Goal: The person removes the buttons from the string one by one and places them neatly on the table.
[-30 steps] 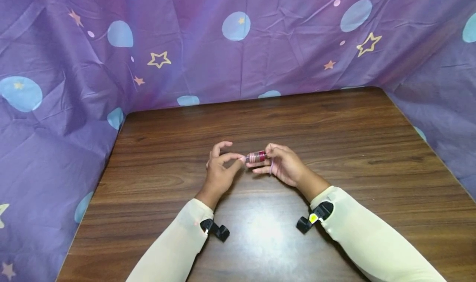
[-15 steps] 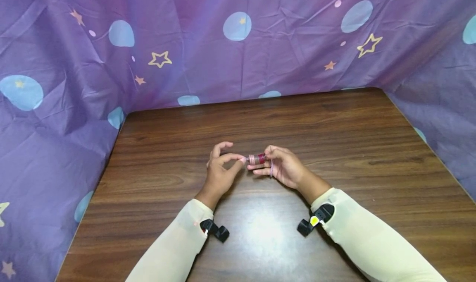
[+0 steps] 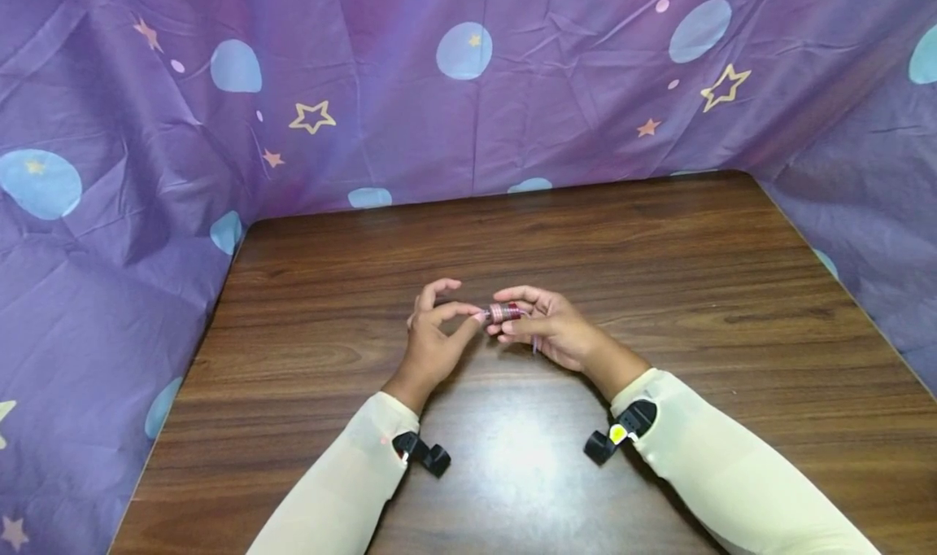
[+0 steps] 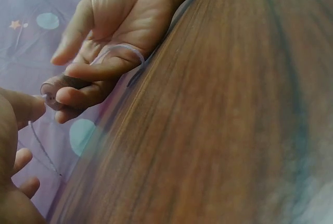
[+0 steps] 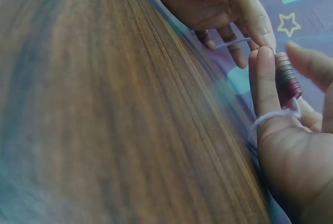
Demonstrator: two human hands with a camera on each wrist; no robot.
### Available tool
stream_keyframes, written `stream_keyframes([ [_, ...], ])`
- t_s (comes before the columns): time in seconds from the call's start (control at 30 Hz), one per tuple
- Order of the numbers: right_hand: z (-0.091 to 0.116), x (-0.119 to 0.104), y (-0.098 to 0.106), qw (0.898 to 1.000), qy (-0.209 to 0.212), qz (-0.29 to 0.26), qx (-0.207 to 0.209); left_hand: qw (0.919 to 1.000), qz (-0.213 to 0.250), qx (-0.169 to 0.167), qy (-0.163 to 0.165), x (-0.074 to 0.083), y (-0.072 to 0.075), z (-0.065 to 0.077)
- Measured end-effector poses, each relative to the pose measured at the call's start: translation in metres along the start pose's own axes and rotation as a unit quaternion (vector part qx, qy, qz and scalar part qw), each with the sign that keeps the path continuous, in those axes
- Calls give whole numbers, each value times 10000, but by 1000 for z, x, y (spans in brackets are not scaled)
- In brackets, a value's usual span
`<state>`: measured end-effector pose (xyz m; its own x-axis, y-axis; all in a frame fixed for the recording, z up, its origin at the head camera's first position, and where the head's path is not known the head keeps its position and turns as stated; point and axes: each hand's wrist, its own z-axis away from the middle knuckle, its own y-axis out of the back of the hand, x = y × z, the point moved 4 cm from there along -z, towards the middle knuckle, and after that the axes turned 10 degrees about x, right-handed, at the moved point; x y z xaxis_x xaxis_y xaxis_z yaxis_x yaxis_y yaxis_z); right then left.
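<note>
A short stack of ring-shaped beads (image 3: pixel 503 312), banded pink, grey and dark red, is threaded on a pale lavender string (image 5: pixel 276 113). At its left end, my left hand (image 3: pixel 430 339) pinches the string between thumb and index finger, its other fingers lifted. My right hand (image 3: pixel 560 331) lies under and around the stack with fingers loosely extended; one digit (image 5: pixel 312 65) stands away from the beads in the right wrist view. String leaves the red end and crosses the right fingers. Part of the stack (image 4: pixel 67 82) is hidden behind those fingers in the left wrist view.
The hands work above a dark wood-grain table (image 3: pixel 351 457). A purple cloth (image 3: pixel 395 91) with stars and blue spots hangs behind it and at both sides. Black wrist straps (image 3: pixel 424 453) sit on the pale sleeves (image 3: pixel 333 482).
The right thumb and index finger have let go of the stack's red end and spread apart. The left hand keeps its pinch in nearly the same place.
</note>
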<state>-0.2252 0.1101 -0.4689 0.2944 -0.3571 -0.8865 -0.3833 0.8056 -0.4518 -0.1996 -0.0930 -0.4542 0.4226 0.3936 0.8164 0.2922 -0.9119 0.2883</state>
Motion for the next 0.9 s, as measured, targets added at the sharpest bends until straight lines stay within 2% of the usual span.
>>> stream_keyframes([
  [0.43, -2, -1, 2, 9948, 268, 590, 782, 9999, 110, 78, 59, 1, 1, -1],
  [0.9, -1, 0, 2, 9943, 482, 616, 726, 9989, 392, -23, 256, -1, 0, -2],
])
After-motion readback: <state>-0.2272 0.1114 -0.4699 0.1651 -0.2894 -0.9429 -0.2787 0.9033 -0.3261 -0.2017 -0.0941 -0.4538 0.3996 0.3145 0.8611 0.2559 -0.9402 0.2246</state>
